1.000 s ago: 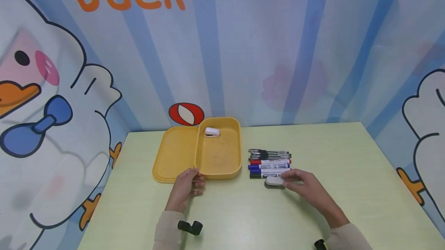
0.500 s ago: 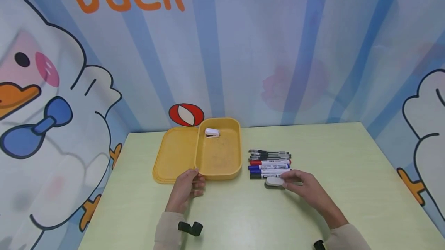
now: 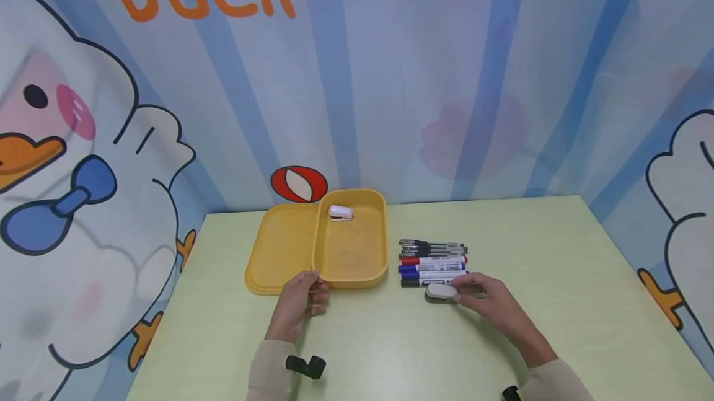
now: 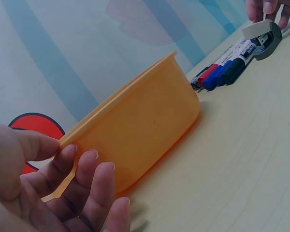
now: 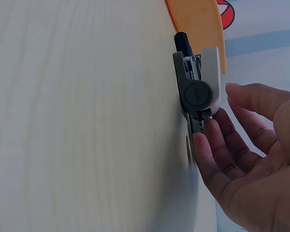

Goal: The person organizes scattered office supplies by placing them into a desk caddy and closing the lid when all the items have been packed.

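At the front left corner of the yellow plastic box (image 3: 357,281), my left hand (image 3: 301,302) pinches the rim between thumb and index finger. The other fingers curl loosely beside the wall, as the left wrist view shows (image 4: 79,193). The box's lid (image 3: 281,246) lies folded open to the left. A small pale pink stapler (image 3: 341,212) sits inside at the back. My right hand (image 3: 491,302) is at the right end of a hole punch (image 5: 211,77) with a white lever and dark grey base. Its fingertips are right at the punch; the thumb (image 5: 251,96) stays slightly apart from the lever.
Just behind the punch, capped markers (image 3: 432,271) in red, blue and black lie side by side. Several black pens (image 3: 432,247) are beyond them. The pale table (image 3: 530,240) ends at a printed cloth wall (image 3: 390,79) with duck drawings.
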Available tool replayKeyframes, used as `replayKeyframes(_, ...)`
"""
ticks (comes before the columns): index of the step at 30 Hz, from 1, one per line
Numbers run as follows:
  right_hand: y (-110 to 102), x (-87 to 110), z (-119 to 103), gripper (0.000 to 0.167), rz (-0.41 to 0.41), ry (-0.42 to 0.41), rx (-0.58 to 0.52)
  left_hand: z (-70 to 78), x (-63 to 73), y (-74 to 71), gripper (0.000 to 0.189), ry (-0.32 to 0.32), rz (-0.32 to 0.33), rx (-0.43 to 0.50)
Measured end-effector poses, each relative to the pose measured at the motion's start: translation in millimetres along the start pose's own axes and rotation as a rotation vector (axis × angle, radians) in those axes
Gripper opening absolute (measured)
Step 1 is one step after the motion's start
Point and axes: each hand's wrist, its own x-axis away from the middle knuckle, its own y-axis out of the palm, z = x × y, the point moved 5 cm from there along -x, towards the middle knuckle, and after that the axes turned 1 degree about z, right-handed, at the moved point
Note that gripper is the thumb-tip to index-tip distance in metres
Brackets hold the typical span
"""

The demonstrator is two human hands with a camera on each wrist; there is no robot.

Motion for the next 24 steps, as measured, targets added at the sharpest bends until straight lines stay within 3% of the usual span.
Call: replayKeyframes(24,5.1,-3.7,1.9,0.030,0.003,0.034,0.027,-0.8,-1.8,-0.5,0.032,0.005,-0.007,0.000)
